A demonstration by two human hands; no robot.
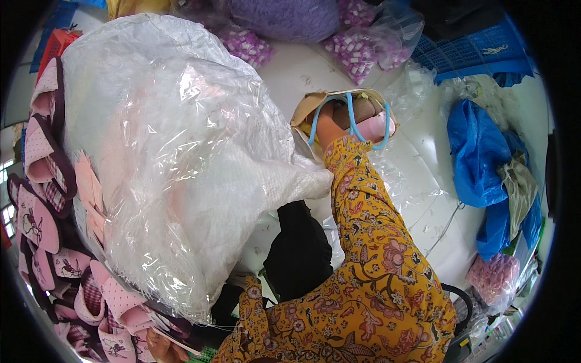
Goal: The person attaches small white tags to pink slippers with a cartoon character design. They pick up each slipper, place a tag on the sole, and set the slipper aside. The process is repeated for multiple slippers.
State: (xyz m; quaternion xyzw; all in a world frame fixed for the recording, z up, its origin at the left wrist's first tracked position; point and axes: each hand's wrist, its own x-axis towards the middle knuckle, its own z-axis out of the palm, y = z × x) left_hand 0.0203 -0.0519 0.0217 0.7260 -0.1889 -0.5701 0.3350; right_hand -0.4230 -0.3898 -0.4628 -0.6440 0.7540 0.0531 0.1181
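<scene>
One bulging, translucent white sack (175,151) fills the left half of the view, its narrowed end reaching the right forearm. One person's mustard floral garment (363,302) spreads across the lower middle, its right sleeve stretched up and forward. At least ten pink slippers (36,218) are heaped along the left edge. One large bag of lilac material (284,18) stands at the top, one blue crate (478,51) at upper right, and one bundle of blue sheeting (478,157) below it. One tan tote bag (305,110) sits open on the white floor (417,199), right of the sack, with two light-blue handles (386,124). Near the top are at least three clear bags of purple-and-white pieces (351,54); one bag of pink pieces (493,272) lies at lower right. In the tote are at least two rolled things, one brown (363,110) and one pink (370,127). The right hand (327,124) reaches into it between the handles; the fingers are hidden, so I cannot tell how far its grip is open or what it holds. Bare skin (163,346) shows beside the slippers at the lower edge; whether it is the left hand, and how that grip stands, I cannot tell.
</scene>
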